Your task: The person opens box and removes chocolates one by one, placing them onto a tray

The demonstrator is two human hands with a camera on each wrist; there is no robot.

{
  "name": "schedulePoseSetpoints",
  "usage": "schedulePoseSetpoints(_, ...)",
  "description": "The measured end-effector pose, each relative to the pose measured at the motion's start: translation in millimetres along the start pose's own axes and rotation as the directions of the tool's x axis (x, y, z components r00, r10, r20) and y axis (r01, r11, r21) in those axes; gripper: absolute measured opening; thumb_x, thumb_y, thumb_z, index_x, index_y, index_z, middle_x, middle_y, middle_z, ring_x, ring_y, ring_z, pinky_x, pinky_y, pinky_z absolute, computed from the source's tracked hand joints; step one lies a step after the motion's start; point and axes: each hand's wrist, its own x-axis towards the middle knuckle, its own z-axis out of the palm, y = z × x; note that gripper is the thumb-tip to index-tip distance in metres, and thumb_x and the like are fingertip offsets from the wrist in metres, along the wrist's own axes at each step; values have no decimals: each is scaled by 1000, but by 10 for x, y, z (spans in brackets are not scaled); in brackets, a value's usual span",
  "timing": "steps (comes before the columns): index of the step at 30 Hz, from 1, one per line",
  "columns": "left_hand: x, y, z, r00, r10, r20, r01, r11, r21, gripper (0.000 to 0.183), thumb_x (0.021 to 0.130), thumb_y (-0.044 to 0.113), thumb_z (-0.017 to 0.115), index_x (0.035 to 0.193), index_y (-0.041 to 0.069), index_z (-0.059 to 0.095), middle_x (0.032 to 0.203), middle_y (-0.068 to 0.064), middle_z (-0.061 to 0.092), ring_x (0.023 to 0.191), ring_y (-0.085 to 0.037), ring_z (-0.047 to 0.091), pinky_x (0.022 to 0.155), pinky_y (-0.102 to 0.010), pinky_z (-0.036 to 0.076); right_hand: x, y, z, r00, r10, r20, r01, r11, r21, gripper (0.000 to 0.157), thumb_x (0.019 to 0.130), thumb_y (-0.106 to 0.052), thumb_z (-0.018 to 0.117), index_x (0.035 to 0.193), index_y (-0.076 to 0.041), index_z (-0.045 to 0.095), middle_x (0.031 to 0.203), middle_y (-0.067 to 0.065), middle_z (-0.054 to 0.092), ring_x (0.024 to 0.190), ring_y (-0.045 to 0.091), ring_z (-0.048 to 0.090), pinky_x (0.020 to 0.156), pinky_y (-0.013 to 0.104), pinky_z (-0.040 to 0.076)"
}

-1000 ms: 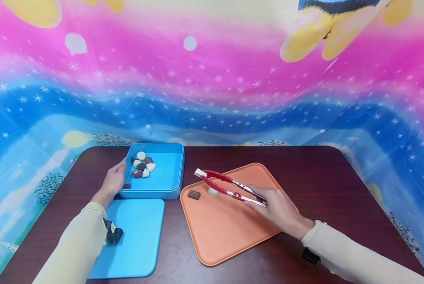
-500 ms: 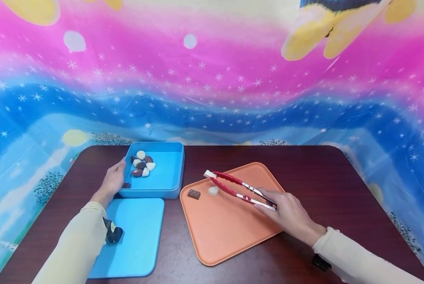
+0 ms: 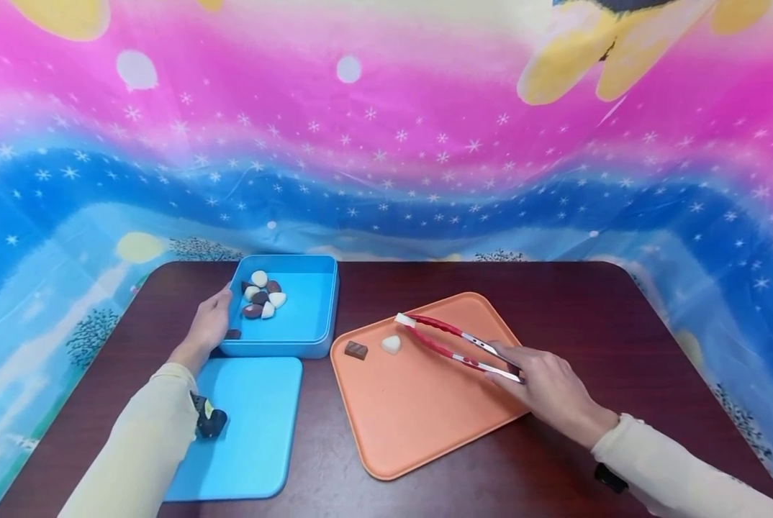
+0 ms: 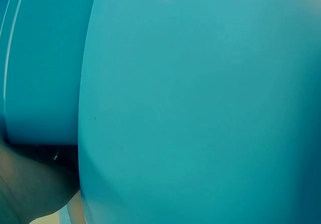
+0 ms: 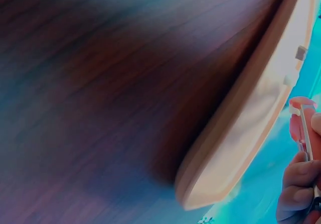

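Observation:
My left hand (image 3: 206, 327) holds the left side of a blue box (image 3: 332, 309); part of its fingers is hidden by the box. Inside the box lie several brown and white chocolates (image 3: 260, 298), with a dark piece (image 3: 232, 334) near its front left corner. In my right hand (image 3: 558, 385) is a pair of red-and-silver tongs (image 3: 448, 352), with a white block-shaped piece (image 3: 404, 321) at its tips. The tongs are above an orange tray (image 3: 425, 424). On the tray rest a brown chocolate bar piece (image 3: 356, 350) and a white chocolate (image 3: 391, 344).
A flat blue lid (image 3: 247, 432) lies on the dark wooden table (image 3: 594, 324) in front of the box, beneath the left forearm. The tray sits at an angle to the right of the box. A colourful patterned cloth (image 3: 386, 144) hangs behind the table.
My right hand has drawn right with the tongs and the white piece, away from the box side. The white chocolate on the tray now shows fully. My left hand stays at the box.

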Motion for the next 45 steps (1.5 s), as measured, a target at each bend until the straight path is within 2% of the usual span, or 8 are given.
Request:
schedulePoseSetpoints(2, 9, 7, -1, 1000, -3, -1, 3, 1000, -6, 62, 109, 50, 6, 162, 20, -3, 171, -13, 0, 157, -44, 0, 123, -70, 9, -5, 35, -16, 1000, -12, 5, 12, 1000, -23, 46, 85, -31, 82, 126, -14, 72, 70, -11, 58, 60, 3, 43, 53, 21, 37)
schedulePoseSetpoints(6, 21, 22, -4, 1000, 7, -7, -7, 1000, -9, 62, 109, 49, 6, 163, 19, -2, 171, -13, 0, 158, -43, 0, 124, -69, 9, -17, 100, -29, 999, -50, 1, 50, 996, -67, 47, 85, -30, 82, 127, -12, 72, 88, -2, 75, 67, 8, 60, 56, 29, 51)
schedulePoseSetpoints(9, 27, 27, -10, 1000, 18, -11, -18, 1000, -9, 62, 109, 48, 6, 163, 18, -1, 171, -14, 1, 157, -44, 1, 124, -69, 9, -24, 138, -27, 996, -87, -12, 85, 990, -111, 49, 84, -30, 82, 127, -11, 71, 96, 5, 77, 70, 12, 67, 59, 36, 56)
schedulePoseSetpoints(17, 20, 23, -21, 1000, 6, -5, -6, 1000, -21, 62, 109, 49, 6, 162, 19, -2, 171, -13, 0, 158, -43, -1, 124, -69, 8, -35, 167, -30, 991, -130, -15, 125, 975, -184, 52, 83, -34, 83, 129, -14, 69, 78, -3, 64, 55, 5, 53, 49, 28, 46)
schedulePoseSetpoints(22, 17, 21, -6, 1000, 9, -11, -10, 1000, -24, 61, 110, 47, 8, 163, 19, 0, 171, -15, 2, 157, -44, 1, 124, -69, 10, -9, 151, -73, 996, -64, -59, 58, 993, -99, 68, 75, -35, 89, 134, -10, 66, 73, -6, 53, 56, 2, 36, 48, 19, 33)
schedulePoseSetpoints(30, 15, 57, 7, 1000, 9, -11, -9, 999, -34, 60, 110, 47, 8, 163, 20, 1, 172, -13, 2, 158, -43, 2, 124, -68, 10, 125, 7, -112, 988, 145, 53, -149, 986, 78, 91, 76, -55, 84, 145, -4, 54, 77, 1, 57, 65, 11, 43, 55, 23, 35)
schedulePoseSetpoints(37, 9, 63, 7, 1000, 13, -22, -13, 1000, -26, 60, 110, 47, 8, 163, 20, 1, 171, -14, 2, 158, -43, 1, 125, -68, 9, 255, -153, -24, 979, 169, 115, -190, 961, 201, 88, 76, -64, 80, 144, -14, 57, 68, -3, 47, 61, 9, 42, 56, 23, 37)
schedulePoseSetpoints(45, -2, 7, 15, 1000, -9, -15, 8, 1000, -26, 60, 109, 48, 8, 163, 21, 0, 171, -13, 2, 158, -44, 2, 125, -68, 10, 430, -419, 28, 985, 121, 120, -143, 969, 201, 78, 72, -65, 82, 134, -22, 64, 66, -6, 48, 58, 7, 42, 53, 24, 37)
